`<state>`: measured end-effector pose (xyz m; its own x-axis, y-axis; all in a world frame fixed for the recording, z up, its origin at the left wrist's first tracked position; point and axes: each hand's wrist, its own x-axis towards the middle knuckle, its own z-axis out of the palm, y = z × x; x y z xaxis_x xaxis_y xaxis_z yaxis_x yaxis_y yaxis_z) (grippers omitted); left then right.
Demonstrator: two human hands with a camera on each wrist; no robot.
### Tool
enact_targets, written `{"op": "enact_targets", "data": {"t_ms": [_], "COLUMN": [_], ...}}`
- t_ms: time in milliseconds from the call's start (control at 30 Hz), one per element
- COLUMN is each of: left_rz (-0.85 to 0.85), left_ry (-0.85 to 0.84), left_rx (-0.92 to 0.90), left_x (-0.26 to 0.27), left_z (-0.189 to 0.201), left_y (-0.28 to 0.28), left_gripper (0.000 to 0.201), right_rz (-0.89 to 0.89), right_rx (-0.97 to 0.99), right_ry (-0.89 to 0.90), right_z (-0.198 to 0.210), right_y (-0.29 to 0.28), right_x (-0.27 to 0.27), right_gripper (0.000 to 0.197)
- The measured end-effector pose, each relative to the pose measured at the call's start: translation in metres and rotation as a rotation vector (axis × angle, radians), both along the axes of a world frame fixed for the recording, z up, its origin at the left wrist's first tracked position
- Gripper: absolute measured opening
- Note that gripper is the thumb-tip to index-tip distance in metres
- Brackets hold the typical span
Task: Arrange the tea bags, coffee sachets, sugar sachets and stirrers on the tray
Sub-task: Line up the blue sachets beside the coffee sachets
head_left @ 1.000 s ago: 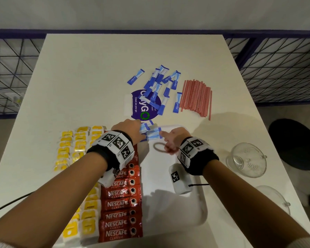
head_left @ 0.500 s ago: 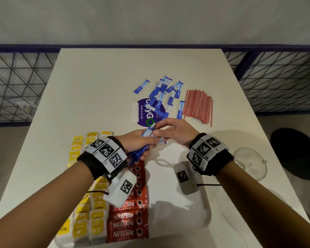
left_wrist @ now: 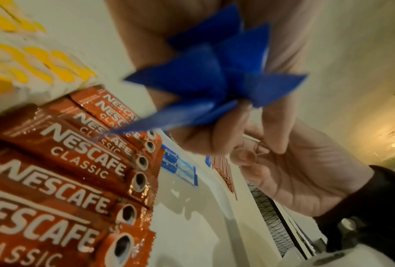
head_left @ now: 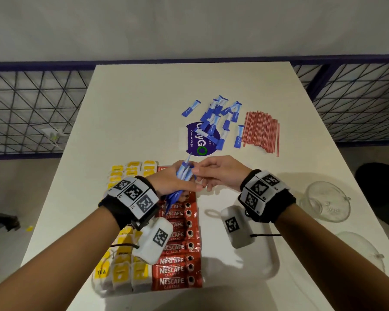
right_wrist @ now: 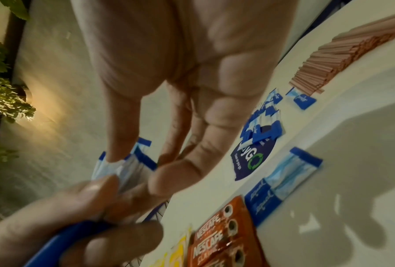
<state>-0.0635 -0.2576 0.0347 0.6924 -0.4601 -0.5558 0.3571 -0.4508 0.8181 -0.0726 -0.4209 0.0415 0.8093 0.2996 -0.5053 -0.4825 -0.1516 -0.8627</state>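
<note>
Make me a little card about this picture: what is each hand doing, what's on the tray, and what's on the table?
Left hand: grips a bundle of blue sugar sachets
Right hand: pinches the top of that bundle
On the tray: yellow tea bags, red coffee sachets, two sugar sachets
On the table, off the tray: loose sugar sachets, red stirrers
Beside the tray: clear glass dishes

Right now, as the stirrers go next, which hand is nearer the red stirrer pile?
Right. The right hand is closer to the person than the stirrers, slightly left; the left hand, gripping blue sugar sachets, is farther left over the coffee sachets.
</note>
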Motion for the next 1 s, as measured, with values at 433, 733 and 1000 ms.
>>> {"op": "enact_targets", "data": {"t_ms": [433, 733, 1000], "left_rz": [0.051, 0.195, 0.005], "left_ry": [0.077, 0.113, -0.220], "left_rx": [-0.093, -0.060, 0.324], "left_x": [-0.004, 0.000, 0.003], "left_z": [0.008, 0.002, -0.015], "left_y": [0.004, -0.001, -0.008], "left_gripper": [0.003, 0.008, 0.012], "right_rz": [-0.297, -0.334, -0.180], "right_rx": [0.132, 0.102, -0.236], "right_ry": [0.028, 0.034, 0.069], "right_z": [0.002, -0.010, -0.031], "right_y": [0.000, -0.026, -0.051], "right_x": [0.000, -0.008, -0.013], "right_gripper": [0.016, 0.015, 0.016]}}
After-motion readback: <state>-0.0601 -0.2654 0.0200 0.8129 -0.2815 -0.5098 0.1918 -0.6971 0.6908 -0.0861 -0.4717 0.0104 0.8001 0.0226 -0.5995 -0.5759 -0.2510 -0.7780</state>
